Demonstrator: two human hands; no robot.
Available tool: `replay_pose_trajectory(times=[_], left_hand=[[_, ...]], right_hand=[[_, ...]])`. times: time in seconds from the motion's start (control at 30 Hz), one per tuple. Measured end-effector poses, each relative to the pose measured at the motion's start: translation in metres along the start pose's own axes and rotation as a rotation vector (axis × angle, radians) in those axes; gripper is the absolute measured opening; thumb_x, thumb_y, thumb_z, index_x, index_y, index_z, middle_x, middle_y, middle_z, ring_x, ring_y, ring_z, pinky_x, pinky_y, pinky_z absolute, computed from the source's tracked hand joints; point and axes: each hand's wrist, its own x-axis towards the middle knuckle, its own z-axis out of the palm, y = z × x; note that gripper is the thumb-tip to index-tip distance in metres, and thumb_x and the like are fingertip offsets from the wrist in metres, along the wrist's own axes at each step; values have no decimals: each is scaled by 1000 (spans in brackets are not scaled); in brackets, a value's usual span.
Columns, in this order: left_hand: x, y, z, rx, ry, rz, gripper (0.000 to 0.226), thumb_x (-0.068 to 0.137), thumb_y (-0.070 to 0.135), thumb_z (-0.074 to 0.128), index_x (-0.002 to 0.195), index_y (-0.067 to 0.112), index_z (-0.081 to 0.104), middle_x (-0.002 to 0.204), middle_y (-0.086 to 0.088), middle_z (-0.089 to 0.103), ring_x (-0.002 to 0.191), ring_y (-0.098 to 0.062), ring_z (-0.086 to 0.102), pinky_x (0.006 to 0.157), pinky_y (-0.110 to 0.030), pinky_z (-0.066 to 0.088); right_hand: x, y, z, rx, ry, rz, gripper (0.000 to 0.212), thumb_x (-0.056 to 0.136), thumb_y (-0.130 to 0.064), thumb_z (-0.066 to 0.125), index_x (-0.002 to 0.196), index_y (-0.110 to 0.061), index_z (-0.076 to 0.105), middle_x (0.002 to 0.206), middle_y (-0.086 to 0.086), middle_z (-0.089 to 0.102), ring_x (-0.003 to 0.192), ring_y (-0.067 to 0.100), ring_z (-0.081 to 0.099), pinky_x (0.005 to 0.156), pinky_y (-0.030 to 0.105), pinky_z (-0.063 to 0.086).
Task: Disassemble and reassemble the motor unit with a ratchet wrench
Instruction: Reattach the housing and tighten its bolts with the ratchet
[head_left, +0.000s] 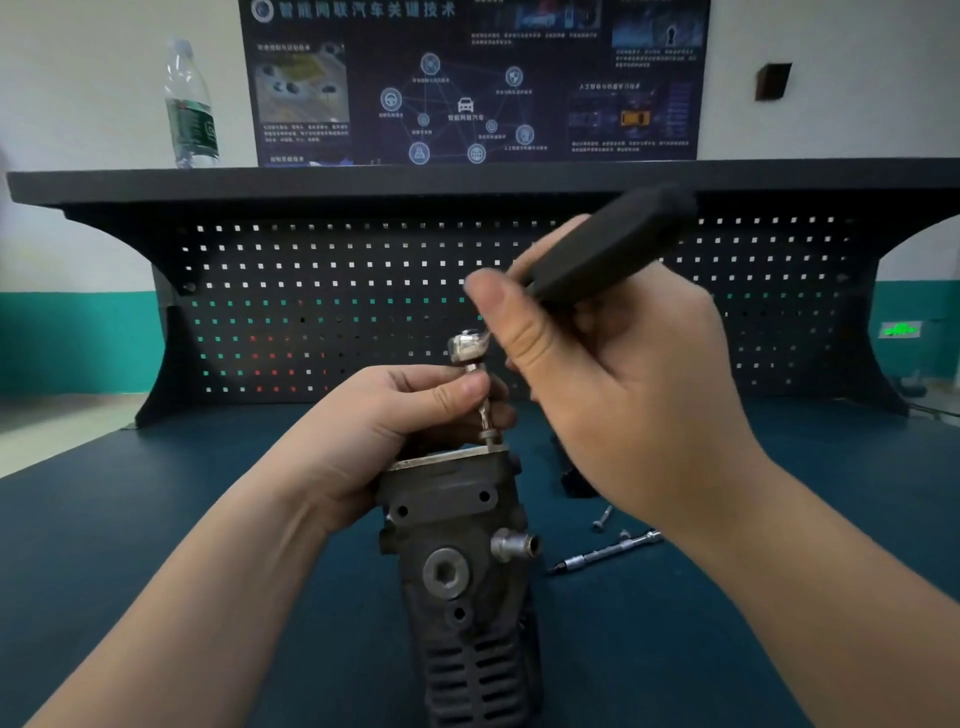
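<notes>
The dark grey motor unit (457, 561) stands upright on the blue bench mat, its slotted lower casing toward me. A ratchet wrench (608, 254) with a black handle and silver head (466, 347) sits on a thin silver extension (483, 410) that drops onto the top right corner of the unit. My right hand (613, 395) grips the black handle, which points up and to the right. My left hand (395, 431) holds the top of the unit, its thumb and fingers pinching the extension just below the wrench head.
A slim silver tool (608, 553) and a loose bolt (601, 519) lie on the mat right of the unit, with a dark part (574, 480) behind them. A black pegboard (363, 291) backs the bench. A water bottle (189, 106) stands on the shelf.
</notes>
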Motion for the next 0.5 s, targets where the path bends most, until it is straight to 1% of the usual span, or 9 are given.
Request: replay_pose_trajectory(times=[0.03,0.1,0.17,0.2,0.3,0.37,0.4,0.43,0.5], left_hand=[[0,-1,0,-2,-8,11,25,54,21,83,77,13,78,80,-9,75,67,-16,70,58,-24,56],[-1,-1,-2,-16,-33,32,25,62,27,79,84,15,79,87,-8,76,73,-15,71,62,-24,57],[-2,0,-2,-28,-69,40,26,69,27,75,92,16,79,96,-7,75,80,-14,72,66,-23,56],[-2,0,-2,-28,-77,36,27,70,28,74,94,16,78,97,-7,75,81,-13,72,67,-22,56],[-2,0,-2,-29,-47,-2,23,64,26,78,85,16,80,89,-5,76,72,-11,71,63,-21,56],[-1,0,0,-41,-22,-24,24,62,31,72,78,15,79,83,-5,76,65,-10,70,58,-20,55],[-1,0,1,-45,-15,-32,23,61,31,72,76,15,79,81,-5,76,62,-10,69,57,-19,55],[-1,1,2,-44,-10,-37,23,60,31,72,74,14,79,79,-6,76,61,-9,69,56,-19,55],[-2,2,3,-30,9,-35,25,56,33,74,72,15,79,77,-5,76,60,-10,69,56,-19,55]], right_hand=[[-1,-1,0,2,2,2,35,92,-32,59,81,1,60,60,6,59,53,20,58,53,40,47],[1,1,0,171,21,146,30,93,-26,59,79,1,59,58,6,60,49,17,58,49,35,48],[4,10,1,460,87,377,27,95,-19,56,72,-4,59,52,4,58,43,14,53,42,26,42],[5,16,3,608,137,513,28,96,-16,54,69,-7,59,50,4,56,40,15,49,40,23,38],[-1,35,16,1037,283,936,30,95,-18,49,66,-9,55,47,3,47,37,12,37,38,19,29],[-8,43,24,1288,335,1180,28,94,-20,48,68,-9,52,49,1,44,37,9,34,36,16,27],[-11,45,27,1362,341,1241,27,93,-21,48,69,-9,52,50,0,44,37,9,34,36,16,28],[-13,47,28,1384,330,1261,28,93,-21,48,69,-9,52,51,1,45,38,9,34,36,16,29],[-12,47,28,1284,294,1202,30,95,-23,48,69,-10,52,52,1,46,40,9,36,38,17,29]])
